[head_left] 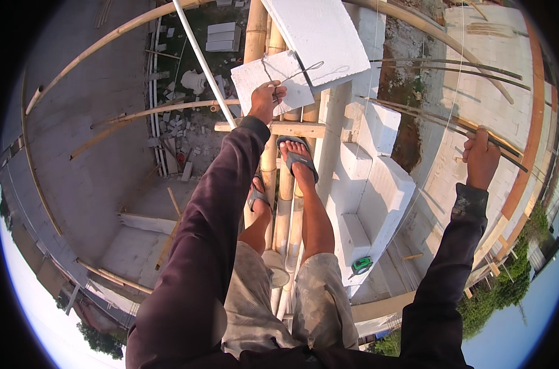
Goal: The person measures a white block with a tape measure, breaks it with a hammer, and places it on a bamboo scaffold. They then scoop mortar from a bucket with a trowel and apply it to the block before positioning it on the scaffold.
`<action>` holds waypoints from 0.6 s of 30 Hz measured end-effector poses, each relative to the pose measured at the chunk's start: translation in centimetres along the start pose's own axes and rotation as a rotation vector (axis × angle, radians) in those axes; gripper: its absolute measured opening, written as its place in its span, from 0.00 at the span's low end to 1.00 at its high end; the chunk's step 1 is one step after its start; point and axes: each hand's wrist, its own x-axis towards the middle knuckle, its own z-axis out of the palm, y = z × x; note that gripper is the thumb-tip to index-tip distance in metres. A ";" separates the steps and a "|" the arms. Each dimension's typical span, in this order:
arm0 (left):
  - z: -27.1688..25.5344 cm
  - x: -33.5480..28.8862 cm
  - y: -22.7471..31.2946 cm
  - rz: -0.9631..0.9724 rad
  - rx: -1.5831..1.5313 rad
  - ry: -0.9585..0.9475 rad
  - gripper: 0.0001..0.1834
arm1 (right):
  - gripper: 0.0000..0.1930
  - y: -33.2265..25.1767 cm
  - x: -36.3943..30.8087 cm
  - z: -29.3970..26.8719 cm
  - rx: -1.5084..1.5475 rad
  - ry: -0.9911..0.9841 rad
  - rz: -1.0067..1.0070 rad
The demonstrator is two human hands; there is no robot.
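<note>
With fingers curled, my left hand (266, 101) holds a thin dark wire (316, 65), whose looped end reaches across to the right. Under that hand lies a small white block (299, 92) on the bamboo poles. A larger white block (322, 37) sits just beyond it, touching or overlapping its edge. Out to the right, my right hand (481, 161) is closed round dark, thin rods (439, 123) that slant from the wall toward the right. Whether it grips one rod or more I cannot tell.
My sandalled feet (299, 157) stand on bundled bamboo poles (283, 209), high above rubble (184, 126). A wooden crosspiece (298, 129) crosses near my toes. At right runs a stepped white block wall (390, 184) carrying a green tape measure (361, 265). A white pole (200, 55) slants at left.
</note>
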 end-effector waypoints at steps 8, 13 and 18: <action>-0.8 -1.8 0.7 0.013 0.027 -0.061 0.21 | 0.25 -1.6 -9.3 3.6 0.194 0.291 -0.168; -1.1 -1.3 2.0 -0.025 0.003 -0.030 0.15 | 0.13 2.4 -14.6 21.0 0.421 -0.462 -0.041; -1.1 -1.3 3.3 0.052 0.160 -0.081 0.16 | 0.17 0.6 -14.1 36.2 0.266 -0.500 -0.510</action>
